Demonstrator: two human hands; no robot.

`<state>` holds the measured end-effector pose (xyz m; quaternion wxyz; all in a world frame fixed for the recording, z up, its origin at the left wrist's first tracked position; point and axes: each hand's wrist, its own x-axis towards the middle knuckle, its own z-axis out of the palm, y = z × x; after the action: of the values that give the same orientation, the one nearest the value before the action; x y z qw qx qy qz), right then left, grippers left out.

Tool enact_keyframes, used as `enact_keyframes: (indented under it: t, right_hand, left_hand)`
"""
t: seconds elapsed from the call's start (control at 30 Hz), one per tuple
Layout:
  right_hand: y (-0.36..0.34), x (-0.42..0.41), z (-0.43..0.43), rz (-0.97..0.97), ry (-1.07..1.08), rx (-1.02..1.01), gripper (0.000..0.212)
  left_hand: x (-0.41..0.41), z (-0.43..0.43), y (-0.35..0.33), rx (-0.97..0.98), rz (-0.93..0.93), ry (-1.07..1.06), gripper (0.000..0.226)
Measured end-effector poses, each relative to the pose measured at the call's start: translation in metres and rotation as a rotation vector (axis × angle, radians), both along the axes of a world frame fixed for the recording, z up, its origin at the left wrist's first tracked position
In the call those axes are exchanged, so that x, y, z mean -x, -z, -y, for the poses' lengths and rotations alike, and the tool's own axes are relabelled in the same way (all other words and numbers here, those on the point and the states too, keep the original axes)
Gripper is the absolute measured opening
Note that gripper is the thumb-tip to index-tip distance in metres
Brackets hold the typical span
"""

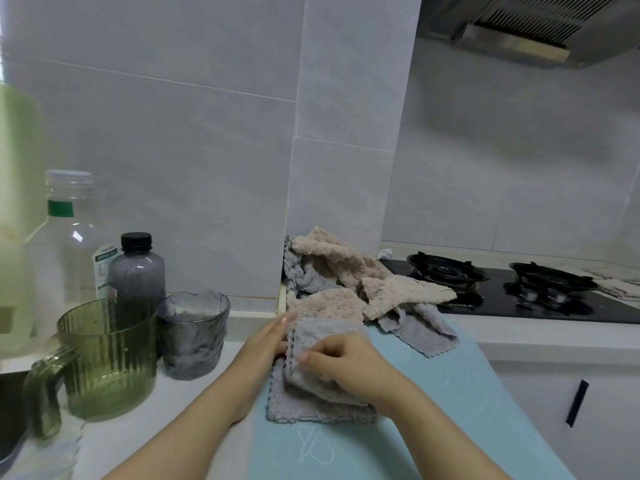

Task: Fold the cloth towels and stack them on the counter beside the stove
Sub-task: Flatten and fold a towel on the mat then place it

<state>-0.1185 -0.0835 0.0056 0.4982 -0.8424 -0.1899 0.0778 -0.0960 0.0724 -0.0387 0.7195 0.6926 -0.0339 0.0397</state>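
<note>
A grey and beige folded towel [311, 401] lies on the light blue mat [433, 410] on the counter. My right hand [346, 363] rests on top of it and pinches a folded edge between thumb and fingers. My left hand [268, 337] lies flat against the towel's left side, fingers straight. Behind them, a loose heap of beige and grey towels [356, 289] sits against the wall corner, spilling onto the mat and partly over the stove's left edge.
A black gas stove [502, 289] with two burners stands to the right. To the left are a green ribbed pitcher [100, 358], a grey glass tumbler [192, 336], a dark bottle [136, 271] and a clear plastic bottle [67, 237]. A sink edge [10, 427] shows at lower left.
</note>
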Motion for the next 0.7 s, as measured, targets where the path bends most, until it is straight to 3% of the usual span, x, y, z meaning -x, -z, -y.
enact_keyframes:
  t: [0.17, 0.33, 0.43, 0.53, 0.67, 0.7]
  right_hand:
    - [0.0, -0.004, 0.019, 0.121, 0.097, -0.079, 0.017]
    - [0.007, -0.009, 0.033, 0.208, 0.265, -0.051, 0.013]
    - [0.012, -0.011, 0.037, 0.275, 0.31, 0.021, 0.011]
    - [0.015, -0.014, 0.037, 0.303, 0.262, 0.161, 0.005]
    - [0.016, -0.02, 0.034, 0.338, 0.298, 0.226, 0.005]
    - [0.016, -0.021, 0.033, 0.355, 0.321, 0.224, 0.006]
  left_hand:
    - [0.005, 0.007, 0.0, -0.062, 0.036, -0.042, 0.014]
    - [0.003, 0.007, 0.004, -0.227, 0.168, -0.085, 0.054]
    - [-0.001, 0.003, 0.004, -0.205, 0.108, -0.114, 0.059]
    - [0.001, 0.002, 0.003, -0.137, 0.063, -0.182, 0.044]
    - [0.003, -0.001, 0.001, -0.131, 0.076, -0.267, 0.002]
    - [0.002, -0.001, 0.004, -0.173, 0.102, -0.275, 0.01]
